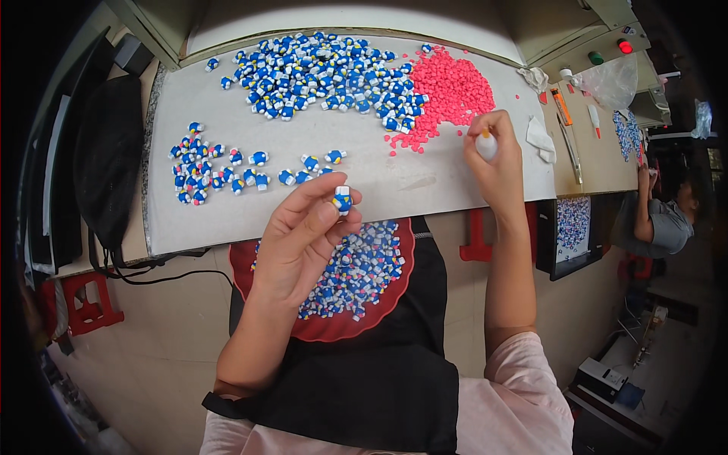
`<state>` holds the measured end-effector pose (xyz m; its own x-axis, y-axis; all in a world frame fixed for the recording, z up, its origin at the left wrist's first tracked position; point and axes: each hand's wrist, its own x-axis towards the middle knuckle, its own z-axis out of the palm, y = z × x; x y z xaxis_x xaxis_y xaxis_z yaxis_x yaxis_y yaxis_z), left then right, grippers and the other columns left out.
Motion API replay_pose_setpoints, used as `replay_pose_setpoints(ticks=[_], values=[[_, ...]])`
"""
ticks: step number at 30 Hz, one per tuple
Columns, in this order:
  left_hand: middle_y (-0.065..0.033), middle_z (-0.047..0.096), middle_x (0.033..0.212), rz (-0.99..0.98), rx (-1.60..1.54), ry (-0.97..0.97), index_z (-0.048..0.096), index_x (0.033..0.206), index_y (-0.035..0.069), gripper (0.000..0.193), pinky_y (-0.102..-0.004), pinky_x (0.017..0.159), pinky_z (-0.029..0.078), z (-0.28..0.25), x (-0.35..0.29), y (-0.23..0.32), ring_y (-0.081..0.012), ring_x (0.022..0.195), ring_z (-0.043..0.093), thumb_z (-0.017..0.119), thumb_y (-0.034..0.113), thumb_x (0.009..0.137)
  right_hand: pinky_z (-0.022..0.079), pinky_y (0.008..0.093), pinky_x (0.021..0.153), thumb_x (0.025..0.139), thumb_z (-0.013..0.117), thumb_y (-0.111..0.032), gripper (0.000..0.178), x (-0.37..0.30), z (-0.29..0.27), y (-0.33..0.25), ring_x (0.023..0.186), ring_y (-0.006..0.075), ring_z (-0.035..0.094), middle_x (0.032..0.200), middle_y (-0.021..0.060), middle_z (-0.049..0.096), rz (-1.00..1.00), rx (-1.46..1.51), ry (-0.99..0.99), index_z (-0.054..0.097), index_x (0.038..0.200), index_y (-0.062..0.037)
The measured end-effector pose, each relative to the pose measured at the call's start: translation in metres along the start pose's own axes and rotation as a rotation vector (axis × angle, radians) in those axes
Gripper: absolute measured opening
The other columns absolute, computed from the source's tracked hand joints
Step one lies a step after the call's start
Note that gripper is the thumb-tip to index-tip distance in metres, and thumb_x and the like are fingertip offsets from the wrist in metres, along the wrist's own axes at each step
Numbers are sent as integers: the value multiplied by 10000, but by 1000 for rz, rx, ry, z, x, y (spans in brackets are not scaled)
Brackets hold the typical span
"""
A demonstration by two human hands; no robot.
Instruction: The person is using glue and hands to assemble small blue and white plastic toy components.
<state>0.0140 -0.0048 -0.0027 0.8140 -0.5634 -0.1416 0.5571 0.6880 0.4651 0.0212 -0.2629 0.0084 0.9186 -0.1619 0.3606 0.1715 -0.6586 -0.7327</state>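
Observation:
Between the thumb and fingers of my left hand (292,239) is a small blue, white and yellow figurine (343,199), held above the table's near edge. My right hand (497,163) is closed round a small white bottle (486,144) with a yellowish tip, near the pink pile. A large heap of blue-and-white figurines (311,72) lies at the back of the white table top (409,178). Beside it spreads a pile of small pink pieces (453,87). A looser group of figurines (199,163), some with pink on them, sits at the left.
A red scalloped basin (345,330) full of figurines rests on my lap, under my left hand. Crumpled tissue (540,140), an orange cutter (561,106) and tweezers (570,152) lie to the right. A black bag (110,159) hangs at the left. Another person (671,220) works at far right.

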Motion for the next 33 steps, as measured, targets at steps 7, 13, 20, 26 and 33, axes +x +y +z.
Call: replay_pose_setpoints(ticks=[7,13,20,26,33], values=[[-134,556,983,-25,40,5,492,1091,7,287,-273,788,455,-3,0,-2,-168,852,570,518,41,808,428,336,642,671,634,-65,116,17,14,-3,720,264,549,766,104,552,-39,-350,-40,569,754,-15],[-118,560,981,-28,37,3,497,1087,3,281,-282,798,452,-4,1,-4,-163,908,550,515,32,807,423,351,632,669,648,-116,163,20,21,-7,723,271,551,772,111,558,29,-479,-68,572,765,-9],[-110,562,988,-49,32,-25,498,1088,-1,285,-276,802,450,-1,0,-4,-159,921,545,521,40,807,431,283,588,705,622,-82,104,15,10,-6,609,205,562,732,95,600,131,-164,-50,556,738,-8],[-97,568,974,-103,56,-54,504,1079,-10,275,-274,793,452,5,1,-8,-137,897,547,519,36,809,432,234,566,736,558,6,54,-11,10,-32,617,117,530,744,110,588,242,485,-10,518,770,16],[-83,576,946,-114,101,-21,513,1062,-17,260,-259,765,453,16,-1,-14,-124,866,550,518,24,805,458,247,574,742,539,35,85,-50,33,-57,631,152,535,764,161,556,253,1063,-97,480,802,28]])
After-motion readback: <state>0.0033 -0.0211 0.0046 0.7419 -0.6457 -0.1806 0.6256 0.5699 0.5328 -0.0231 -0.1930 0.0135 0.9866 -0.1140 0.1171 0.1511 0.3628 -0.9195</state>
